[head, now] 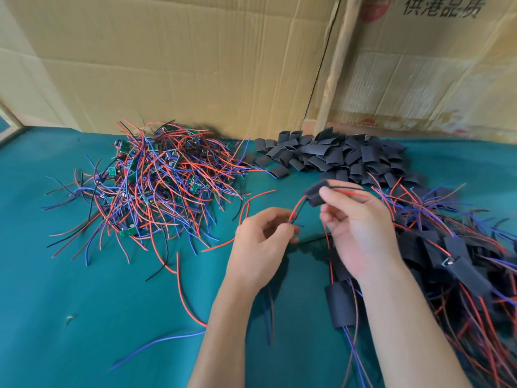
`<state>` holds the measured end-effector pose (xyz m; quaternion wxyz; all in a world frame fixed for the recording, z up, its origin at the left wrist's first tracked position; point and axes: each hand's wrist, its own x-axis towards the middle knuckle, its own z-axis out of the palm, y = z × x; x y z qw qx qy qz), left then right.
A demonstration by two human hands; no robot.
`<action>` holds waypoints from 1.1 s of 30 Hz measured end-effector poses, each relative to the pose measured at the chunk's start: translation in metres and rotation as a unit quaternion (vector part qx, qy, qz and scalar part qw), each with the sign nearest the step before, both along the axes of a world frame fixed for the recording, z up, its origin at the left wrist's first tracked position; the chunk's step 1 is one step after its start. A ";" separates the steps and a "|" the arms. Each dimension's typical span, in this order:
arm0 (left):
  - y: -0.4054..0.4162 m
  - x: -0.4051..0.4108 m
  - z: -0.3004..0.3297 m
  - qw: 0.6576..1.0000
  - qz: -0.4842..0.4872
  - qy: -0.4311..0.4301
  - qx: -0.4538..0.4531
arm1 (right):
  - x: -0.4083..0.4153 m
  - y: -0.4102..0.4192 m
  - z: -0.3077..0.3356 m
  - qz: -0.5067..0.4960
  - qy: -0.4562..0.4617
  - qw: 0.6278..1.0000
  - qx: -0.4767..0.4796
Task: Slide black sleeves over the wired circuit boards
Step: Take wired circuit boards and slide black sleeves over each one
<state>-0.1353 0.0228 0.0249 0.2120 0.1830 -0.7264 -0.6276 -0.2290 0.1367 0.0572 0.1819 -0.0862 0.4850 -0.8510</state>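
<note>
1. Many bare circuit boards [140, 186] with red, blue and black wires sit in a heap on the left of the green cloth [56, 303], waiting their turn.
2. The left hand [260, 245] pinches the red and black wires [296, 211] of one board, likely to pull it through.
3. The right hand [355, 228] pinches a black sleeve [316, 194] between thumb and fingertips. The board looks to be inside it, hidden.
4. Empty sleeves [335, 155] lie piled at the back, close enough to grab.
5. Finished sleeved boards [447, 261] pile up on the right.
</note>
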 end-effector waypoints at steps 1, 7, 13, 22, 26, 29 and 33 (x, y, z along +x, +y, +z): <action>0.000 0.000 0.000 1.000 -0.006 0.000 0.005 | -0.003 0.003 0.000 -0.013 -0.017 0.999 -0.026; -0.001 0.003 -0.001 1.000 0.003 0.010 0.000 | -0.009 0.010 0.001 -0.046 -0.050 0.995 -0.077; -0.002 0.003 0.002 0.999 0.008 0.026 0.047 | -0.009 0.008 -0.001 -0.057 -0.026 0.997 -0.049; -0.002 0.003 0.001 0.988 0.025 0.091 0.123 | -0.003 0.003 -0.002 -0.047 0.032 0.998 0.027; -0.005 0.003 -0.001 0.986 0.042 0.104 0.123 | 0.001 0.000 -0.004 -0.023 0.089 0.991 0.095; -0.006 0.004 -0.001 0.986 0.035 0.107 0.125 | 0.004 -0.003 -0.008 -0.006 0.121 0.983 0.136; -0.008 0.004 0.000 0.980 0.047 0.110 0.160 | 0.004 -0.004 -0.009 -0.005 0.132 0.979 0.154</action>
